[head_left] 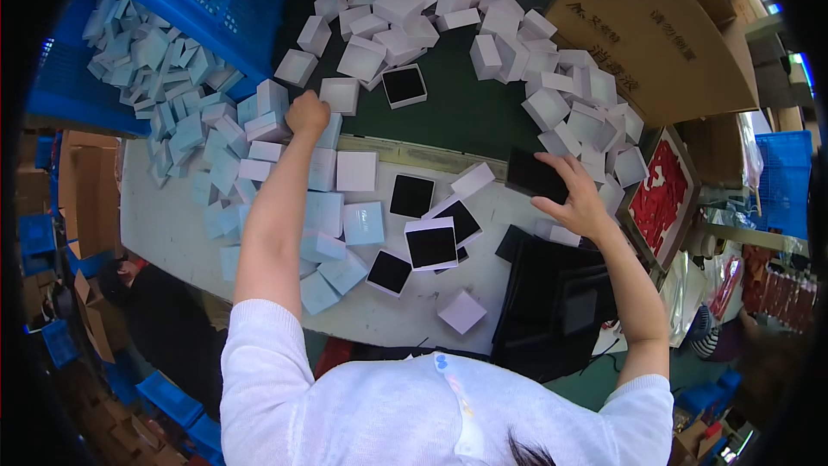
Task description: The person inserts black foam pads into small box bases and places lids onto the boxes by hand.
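Observation:
My left hand (308, 114) is closed at the edge of the piled small boxes, beside an open white box (339, 96); what its fingers hold is hidden. Under that wrist lies a pale blue box (330, 132). Over on the right, my right hand (571, 197) holds a flat black pad (533, 174) between thumb and fingers. Between the hands, a white box with a black insert (431, 243) sits among similar black-lined boxes. Another black-lined box (404, 85) rests farther back on the dark green surface.
Pale blue boxes spill from a blue crate (203, 13) at the left. White boxes (401, 7) are heaped at the back and right. A large cardboard carton (651, 30), a tray of red pieces (660, 198) and black sheets (552, 302) are on the right. Another person (168, 328) is lower left.

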The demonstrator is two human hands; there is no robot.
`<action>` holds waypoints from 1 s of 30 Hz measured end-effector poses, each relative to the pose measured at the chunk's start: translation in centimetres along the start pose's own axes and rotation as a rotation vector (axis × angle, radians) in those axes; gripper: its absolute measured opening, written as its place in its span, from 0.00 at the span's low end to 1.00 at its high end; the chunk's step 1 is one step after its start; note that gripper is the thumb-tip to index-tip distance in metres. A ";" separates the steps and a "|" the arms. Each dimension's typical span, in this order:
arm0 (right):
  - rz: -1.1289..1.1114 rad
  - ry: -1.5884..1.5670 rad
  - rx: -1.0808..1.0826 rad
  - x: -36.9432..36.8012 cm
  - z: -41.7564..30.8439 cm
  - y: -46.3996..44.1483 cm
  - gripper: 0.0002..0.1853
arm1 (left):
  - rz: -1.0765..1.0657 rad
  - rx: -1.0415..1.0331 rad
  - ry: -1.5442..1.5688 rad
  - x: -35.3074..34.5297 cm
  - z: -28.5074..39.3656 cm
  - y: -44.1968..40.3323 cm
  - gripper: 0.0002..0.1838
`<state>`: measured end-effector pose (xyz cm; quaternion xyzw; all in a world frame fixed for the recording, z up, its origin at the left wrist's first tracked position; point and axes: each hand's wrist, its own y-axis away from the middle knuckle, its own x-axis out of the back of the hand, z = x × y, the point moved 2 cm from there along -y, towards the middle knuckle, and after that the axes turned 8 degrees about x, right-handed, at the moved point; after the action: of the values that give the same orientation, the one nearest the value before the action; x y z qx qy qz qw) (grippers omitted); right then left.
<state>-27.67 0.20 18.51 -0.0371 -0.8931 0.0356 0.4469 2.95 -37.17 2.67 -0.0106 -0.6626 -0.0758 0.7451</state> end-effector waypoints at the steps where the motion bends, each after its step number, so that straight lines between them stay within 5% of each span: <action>1: -0.003 -0.003 -0.003 -0.4 -0.4 -0.3 0.34 | -0.045 -0.088 0.021 -0.4 -0.2 0.1 0.17; 5: 0.152 -0.134 0.027 -1.5 -2.7 -2.1 0.33 | 0.232 -0.367 0.331 3.9 1.1 4.1 0.14; 9: 0.288 -0.076 0.170 -3.2 -6.0 -5.2 0.34 | -0.230 -0.172 0.991 10.9 5.7 14.8 0.24; 11: 0.245 0.067 0.316 -4.2 -7.8 -6.4 0.35 | -0.518 -0.212 1.299 12.1 7.8 19.1 0.22; 14: 0.213 0.150 0.411 -4.7 -9.1 -6.9 0.34 | -0.646 -0.305 1.408 10.9 8.5 21.4 0.17; 16: 0.154 0.221 0.467 -4.2 -9.6 -6.9 0.33 | -0.936 -0.026 1.644 12.8 9.0 23.1 0.20; 20: 0.087 0.234 0.531 -3.4 -10.2 -6.5 0.34 | -0.962 -0.047 1.601 13.1 9.1 23.4 0.20; 27: 0.226 0.050 0.306 -3.0 -9.3 -5.5 0.37 | -0.789 0.003 1.638 14.0 8.8 23.7 0.16; 29: 0.198 -0.273 0.228 -2.9 -9.2 -5.5 0.35 | -0.766 0.067 1.647 13.9 8.6 23.6 0.15; 30: 0.186 -0.423 0.069 -3.3 -9.3 -5.3 0.26 | -0.771 0.027 1.606 13.8 8.7 23.7 0.16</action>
<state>-18.45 -5.17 21.93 -0.0956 -0.9578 0.1143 0.2457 -1.07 -14.15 19.40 0.2781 0.1014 -0.2980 0.9075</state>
